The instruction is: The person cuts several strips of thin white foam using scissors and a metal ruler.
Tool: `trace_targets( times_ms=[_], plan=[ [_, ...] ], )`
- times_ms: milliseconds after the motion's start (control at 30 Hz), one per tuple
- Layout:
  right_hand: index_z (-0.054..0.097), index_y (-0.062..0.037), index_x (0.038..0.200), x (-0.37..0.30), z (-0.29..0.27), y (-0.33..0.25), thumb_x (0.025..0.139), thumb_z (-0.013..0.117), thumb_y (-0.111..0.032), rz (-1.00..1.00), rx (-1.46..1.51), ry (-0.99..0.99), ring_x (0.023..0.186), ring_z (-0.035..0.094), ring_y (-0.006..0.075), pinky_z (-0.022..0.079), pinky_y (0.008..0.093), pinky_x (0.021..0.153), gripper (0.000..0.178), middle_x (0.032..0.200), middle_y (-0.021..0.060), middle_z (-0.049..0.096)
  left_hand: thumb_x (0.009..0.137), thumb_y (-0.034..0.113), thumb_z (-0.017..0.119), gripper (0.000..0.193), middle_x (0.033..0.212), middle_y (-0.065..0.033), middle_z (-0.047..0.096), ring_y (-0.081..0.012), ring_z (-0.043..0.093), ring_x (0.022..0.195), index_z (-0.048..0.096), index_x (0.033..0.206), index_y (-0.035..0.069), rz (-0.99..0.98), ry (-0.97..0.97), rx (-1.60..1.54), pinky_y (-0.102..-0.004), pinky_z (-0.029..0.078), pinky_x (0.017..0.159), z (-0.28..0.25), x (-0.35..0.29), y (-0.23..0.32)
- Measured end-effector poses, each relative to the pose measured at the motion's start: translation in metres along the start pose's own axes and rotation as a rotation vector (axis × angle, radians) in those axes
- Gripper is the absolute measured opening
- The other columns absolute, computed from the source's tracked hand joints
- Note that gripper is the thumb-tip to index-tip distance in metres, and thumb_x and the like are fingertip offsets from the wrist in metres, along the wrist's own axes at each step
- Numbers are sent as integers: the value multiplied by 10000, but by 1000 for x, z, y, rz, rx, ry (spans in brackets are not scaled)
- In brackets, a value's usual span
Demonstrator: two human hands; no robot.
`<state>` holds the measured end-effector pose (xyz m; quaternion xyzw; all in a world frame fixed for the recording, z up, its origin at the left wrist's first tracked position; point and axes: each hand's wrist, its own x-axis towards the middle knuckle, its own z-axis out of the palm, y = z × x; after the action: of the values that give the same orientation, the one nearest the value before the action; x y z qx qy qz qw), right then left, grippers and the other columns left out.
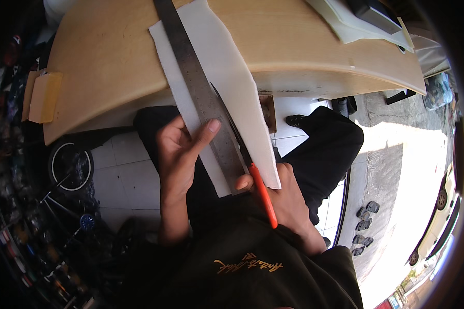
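A long white sheet of soft, foam-like material (242, 98) slants from the table down over my lap. Along it lies a dark metal ruler (191, 67). My left hand (180, 154) clasps the sheet's left edge, thumb pressed on the ruler and fingers curled at the side. At the near end, my right hand (288, 203) grips the sheet and ruler from below, with its thumb on top. A tool with a long dark blade and an orange handle (263, 198) lies over the ruler's right edge, its handle across my right hand. Whether it is scissors or a knife is unclear.
The wooden table (283, 36) curves across the front. A cardboard piece (42, 97) sits at its left edge, and more white sheets (340, 23) lie at the far right under a dark box (374, 15). A bicycle (69, 170) stands on the left; sandals (365, 221) are on the ground outside.
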<state>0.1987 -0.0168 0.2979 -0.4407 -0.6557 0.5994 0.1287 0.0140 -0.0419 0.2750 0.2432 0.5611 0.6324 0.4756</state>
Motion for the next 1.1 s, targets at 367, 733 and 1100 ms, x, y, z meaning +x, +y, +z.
trace_targets(
  times_ms=[367, 733, 1100],
  plan=[
    [588, 64, 945, 5, 6, 4, 823, 691, -492, -214, 33, 133, 563, 510, 334, 441, 397, 571, 579, 627, 164, 521, 867, 85, 707, 218, 941, -87, 685, -84, 607, 856, 642, 1009, -68, 26, 13, 18, -236, 460, 811, 3, 8, -1],
    [442, 61, 1215, 5, 10, 19, 802, 749, -414, -183, 141, 88, 741, 586, 302, 480, 382, 704, 701, 827, 158, 578, 871, 102, 704, 235, 957, -80, 679, -84, 597, 882, 641, 1024, -65, 14, 39, -21, -244, 453, 830, 6, 10, 3],
    [470, 56, 1191, 8, 6, 12, 777, 713, -530, -196, 39, 93, 855, 577, 342, 472, 405, 776, 758, 954, 195, 571, 875, 98, 698, 248, 974, -79, 673, -82, 595, 889, 624, 1048, -64, -15, -38, 12, -228, 447, 837, 2, 3, 0]
  ],
)
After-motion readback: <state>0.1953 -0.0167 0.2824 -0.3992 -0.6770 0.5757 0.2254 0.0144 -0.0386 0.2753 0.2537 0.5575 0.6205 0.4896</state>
